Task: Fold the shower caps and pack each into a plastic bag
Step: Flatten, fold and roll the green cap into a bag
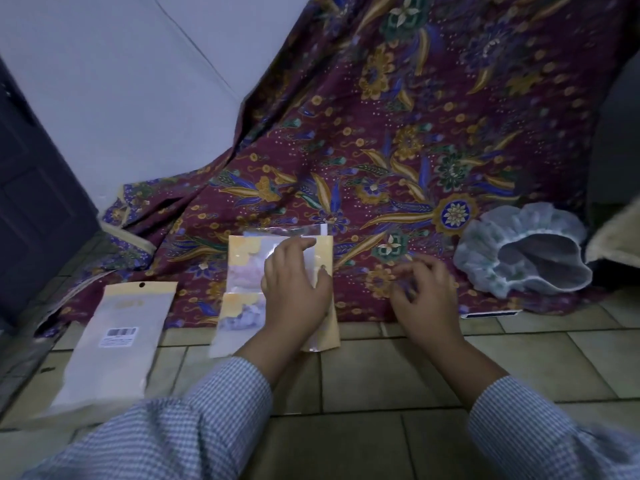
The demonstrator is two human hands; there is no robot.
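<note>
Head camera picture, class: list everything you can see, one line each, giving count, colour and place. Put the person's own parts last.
Packed bags: at least two, yellow-edged and clear, overlapping, centre, at the cloth's front edge.
Flat packet: one, pale with yellow top and barcode label, on the tiles at left.
Shower cap: one, pale blue, unfolded, on the cloth at right.
Patterned cloth: one, maroon with blue and gold flowers, spread over the floor and rising behind.
Floor tiles: beige, front.
Wall: white, upper left.
Door: dark, far left.
Left hand: one, pressing on the packed bags.
Right hand: one, fingers loosely curled, above the cloth.
Sleeves: two, blue-white check, bottom.
</note>
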